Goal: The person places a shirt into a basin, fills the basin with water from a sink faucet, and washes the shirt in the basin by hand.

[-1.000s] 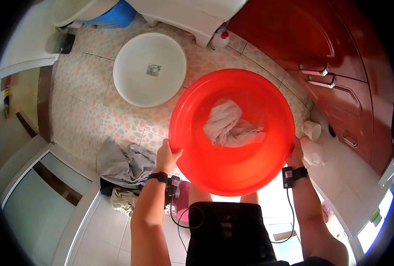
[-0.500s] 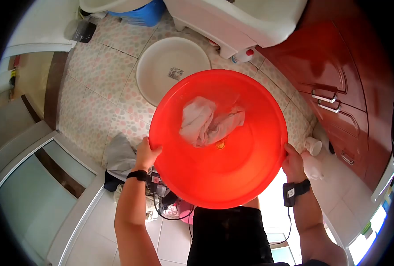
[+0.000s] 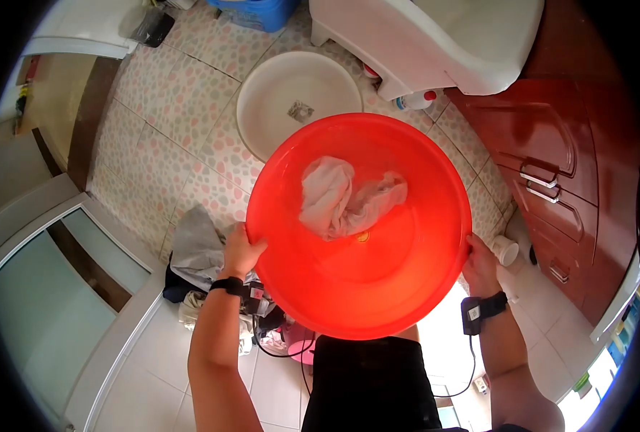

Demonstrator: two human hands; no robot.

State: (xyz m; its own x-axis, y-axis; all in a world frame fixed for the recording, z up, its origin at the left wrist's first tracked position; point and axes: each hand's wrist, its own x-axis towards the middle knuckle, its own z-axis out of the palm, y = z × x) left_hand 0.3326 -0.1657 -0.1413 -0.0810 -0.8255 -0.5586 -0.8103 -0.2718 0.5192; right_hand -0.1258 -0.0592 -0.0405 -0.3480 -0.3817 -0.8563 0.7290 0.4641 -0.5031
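A large red basin (image 3: 377, 295) is held up in front of my body by its rim. My left hand (image 3: 243, 252) is closed on the rim's left side, thumb over the inside. On the opposite side my right hand (image 3: 480, 265) grips the rim, its fingers partly hidden by the basin. Inside lies a crumpled pale cloth (image 3: 327, 198), toward the far half of the bottom. What seems to be water surrounds it. Past the far rim, a white basin (image 3: 262, 83) stands on the floor, partly covered by the red one.
A white sink pedestal (image 3: 406, 43) rises at the back, with a red-capped bottle (image 3: 415, 100) beside it. Red cabinets (image 3: 550, 144) line the right. A clothes pile (image 3: 197, 252) lies left of my left hand. A blue tub (image 3: 262, 14) stands at the far edge.
My view has shifted, so the white basin, sink and cabinets sit further right. Both hands keep their hold on the red basin, which stays almost in place before me.
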